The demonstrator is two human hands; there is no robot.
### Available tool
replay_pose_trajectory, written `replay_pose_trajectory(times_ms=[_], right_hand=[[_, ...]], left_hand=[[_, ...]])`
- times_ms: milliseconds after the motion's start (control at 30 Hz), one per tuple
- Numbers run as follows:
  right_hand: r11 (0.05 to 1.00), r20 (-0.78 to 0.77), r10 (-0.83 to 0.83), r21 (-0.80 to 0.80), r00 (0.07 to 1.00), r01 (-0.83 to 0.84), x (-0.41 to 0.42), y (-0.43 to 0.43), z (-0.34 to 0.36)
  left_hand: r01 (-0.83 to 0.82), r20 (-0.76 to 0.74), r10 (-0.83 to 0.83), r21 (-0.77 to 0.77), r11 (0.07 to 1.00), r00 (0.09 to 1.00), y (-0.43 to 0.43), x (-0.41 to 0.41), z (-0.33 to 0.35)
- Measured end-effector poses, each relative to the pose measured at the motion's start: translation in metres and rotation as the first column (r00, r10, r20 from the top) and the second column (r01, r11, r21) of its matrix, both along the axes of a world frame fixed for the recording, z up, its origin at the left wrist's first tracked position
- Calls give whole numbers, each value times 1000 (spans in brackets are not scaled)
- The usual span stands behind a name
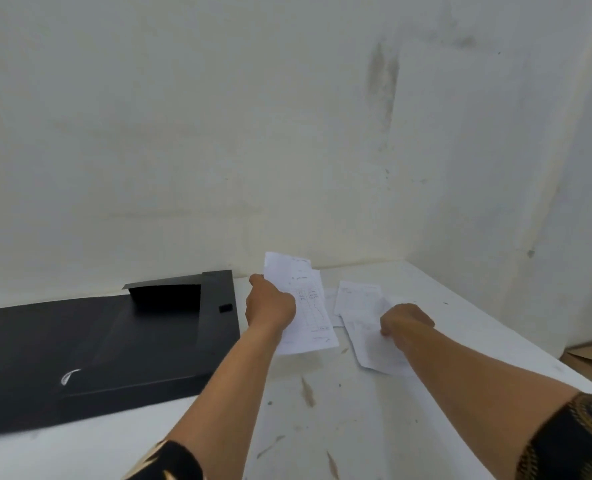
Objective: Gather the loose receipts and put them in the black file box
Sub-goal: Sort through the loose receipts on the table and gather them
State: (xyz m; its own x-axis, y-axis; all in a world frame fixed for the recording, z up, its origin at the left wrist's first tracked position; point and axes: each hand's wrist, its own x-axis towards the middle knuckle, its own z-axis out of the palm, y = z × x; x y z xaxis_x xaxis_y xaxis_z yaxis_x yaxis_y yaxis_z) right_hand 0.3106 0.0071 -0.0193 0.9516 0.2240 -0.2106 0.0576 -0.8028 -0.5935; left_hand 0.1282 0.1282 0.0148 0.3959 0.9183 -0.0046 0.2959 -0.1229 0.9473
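1. Receipts, held (308, 306): thin white printed slips, a small sheaf, pinched upright in left hand (270, 306), lifted off table just right of black file box.
2. Receipts, loose (360, 306): several flat, overlapping white slips on tabletop near far right corner; right hand (405, 322) closed on near slip, fingers curled onto paper.
3. Black file box (90, 344): matte black, flat, rectangular, lying on left part of table; flap (164, 292) raised at far side by wall; small white mark on near surface.
4. Table (322, 417): white, smooth, scuffed with brown and grey smears; right edge running diagonally, far edge against wall; bare room between box and loose slips.
5. Wall (218, 116): off-white, stained, meeting a second wall at right.
6. Sleeves (578, 441): dark with gold pattern, at upper arms.
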Motion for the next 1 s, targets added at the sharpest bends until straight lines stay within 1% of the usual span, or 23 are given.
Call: replay_pose_trajectory(times_ms=[67,133,233,300,400,467,533,600,667,733,833,900,933,1000], right_hand=[[998,76,-61,-1,995,61,-5,-2,5],[999,154,-52,11,987,51,-1,-4,10],[998,172,64,19,983,-68,17,-12,19],[988,234,135,43,963,-149,28,-20,29],[967,321,193,96,927,-235,41,-27,46],[944,338,209,174,918,-279,45,-24,56],[932,342,215,208,915,-297,47,-16,59],[931,317,201,233,927,-282,48,-3,55],[938,257,159,261,953,-227,47,13,46],[961,188,110,230,976,-153,44,26,32],[993,126,76,82,989,-87,34,37,15],[997,120,66,-56,991,-60,30,42,6],[992,141,68,-116,988,-52,29,44,2],[991,146,67,-125,987,-49,28,47,-1]], left_hand=[[-17,20,18,-41,999,1000,0,3,-6],[-23,45,27,-72,997,999,1,6,-12],[-47,64,53,-89,995,997,5,10,-21],[-64,75,69,-68,996,995,8,10,-27],[-68,83,71,-39,997,994,12,11,-35],[-75,80,77,-31,997,994,16,10,-38],[-81,76,83,-35,996,994,19,9,-39],[-84,77,88,-50,995,993,20,8,-41],[-84,69,88,-55,995,994,19,8,-42],[-80,62,83,-55,995,995,20,7,-42],[-74,61,78,-65,995,995,22,8,-46],[-76,55,80,-71,995,995,22,9,-49],[-75,51,79,-76,994,996,23,9,-51],[-72,44,76,-84,994,996,24,11,-52]])
